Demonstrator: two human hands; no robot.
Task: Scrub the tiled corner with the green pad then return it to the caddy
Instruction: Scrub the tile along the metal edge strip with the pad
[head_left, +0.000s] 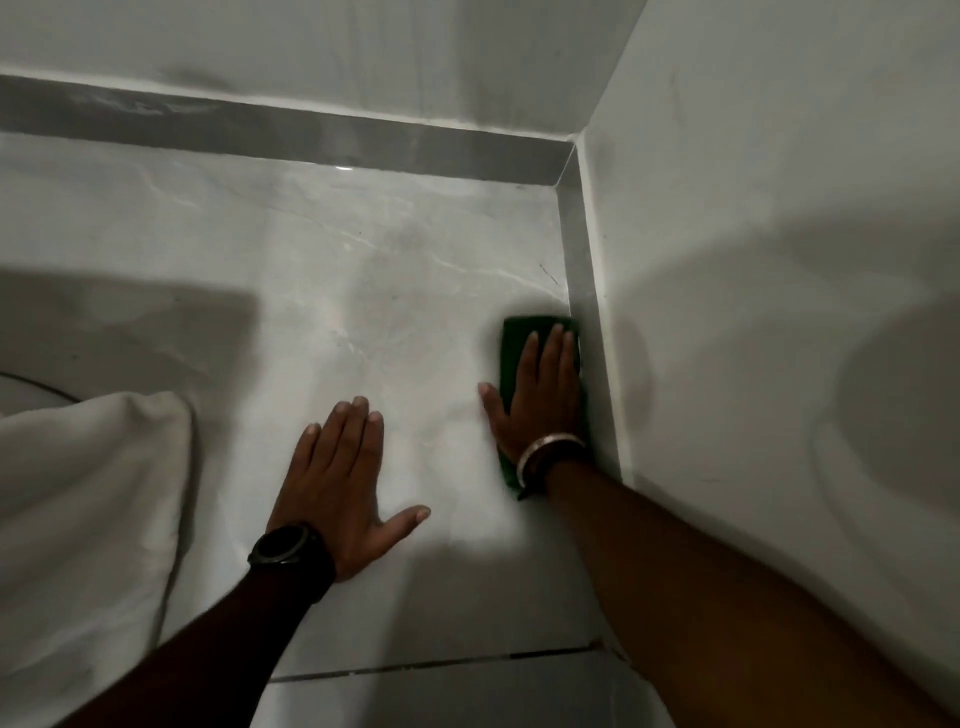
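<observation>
Right hand (540, 395) presses flat, fingers extended, on the green pad (514, 338) (grasping nothing) beside the skirting (584, 291). Left hand (343, 488) lies open-palmed, empty, on floor tile (363, 312).

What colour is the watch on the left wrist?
Black watch, strap and face alike; the head view shows it.

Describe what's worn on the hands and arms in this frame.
Both forearms are bare, with no sleeves in view and no gloves. The left hand has a black round-faced watch on a dark strap at the wrist. The right hand has a plain silvery metal bangle at the wrist. No rings can be seen.
</observation>
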